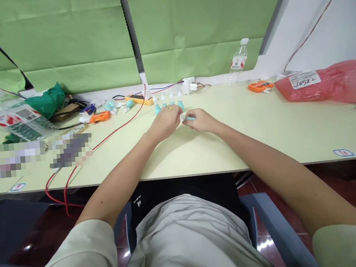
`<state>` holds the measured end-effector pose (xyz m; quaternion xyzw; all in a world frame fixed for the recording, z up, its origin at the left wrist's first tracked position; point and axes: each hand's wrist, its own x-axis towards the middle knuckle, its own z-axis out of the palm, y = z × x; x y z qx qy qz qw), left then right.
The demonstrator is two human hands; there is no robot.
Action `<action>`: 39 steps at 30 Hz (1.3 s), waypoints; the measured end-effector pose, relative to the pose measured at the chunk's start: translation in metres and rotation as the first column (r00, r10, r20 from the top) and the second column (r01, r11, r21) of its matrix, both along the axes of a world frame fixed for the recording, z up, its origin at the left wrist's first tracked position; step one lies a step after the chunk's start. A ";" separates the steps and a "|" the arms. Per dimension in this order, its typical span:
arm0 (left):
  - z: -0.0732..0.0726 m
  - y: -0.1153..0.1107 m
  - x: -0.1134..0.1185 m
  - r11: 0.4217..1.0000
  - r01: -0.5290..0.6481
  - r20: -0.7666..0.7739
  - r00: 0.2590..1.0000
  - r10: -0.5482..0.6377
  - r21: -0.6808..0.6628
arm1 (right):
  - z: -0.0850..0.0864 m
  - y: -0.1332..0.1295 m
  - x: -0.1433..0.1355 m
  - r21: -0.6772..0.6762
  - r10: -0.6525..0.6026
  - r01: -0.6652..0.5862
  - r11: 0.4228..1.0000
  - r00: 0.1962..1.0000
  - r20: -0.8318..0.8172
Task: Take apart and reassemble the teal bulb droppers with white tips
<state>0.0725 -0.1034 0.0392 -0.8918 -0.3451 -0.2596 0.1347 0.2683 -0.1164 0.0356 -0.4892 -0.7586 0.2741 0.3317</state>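
Observation:
In front of me, over the table, my two hands are close together. My right hand is closed round a small teal piece with a round white end; its exact kind is too small to tell. Beside that white end, my left hand has its fingers curled together, a ring on one of them. What its fingertips hold, if anything, is hidden. Just behind my left hand stands a row of several small teal bottles with white pointed tips, their lower parts partly covered by the hand.
Along the back of the table lie an orange tool, a yellow meter-like device, cables and a white plug. A clear bottle, another orange tool and a red bag are at right. Large clear bottles lie left.

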 end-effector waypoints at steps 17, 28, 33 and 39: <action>-0.009 0.004 0.002 0.992 0.065 0.053 0.996 -0.071 0.110 | -0.007 0.006 0.001 0.107 -0.048 0.039 0.993 0.996 0.081; -0.015 0.005 0.008 0.984 0.114 0.394 0.918 -0.052 -0.137 | 0.001 -0.001 -0.001 0.218 -0.126 0.093 0.972 0.982 0.142; -0.015 0.004 0.011 0.981 0.100 0.436 0.900 -0.018 -0.166 | 0.003 -0.003 -0.004 0.235 -0.211 0.158 0.959 0.953 0.219; -0.012 0.002 0.011 0.968 0.099 0.574 0.817 0.052 -0.229 | 0.005 0.002 0.005 0.293 -0.364 0.273 0.916 0.871 0.330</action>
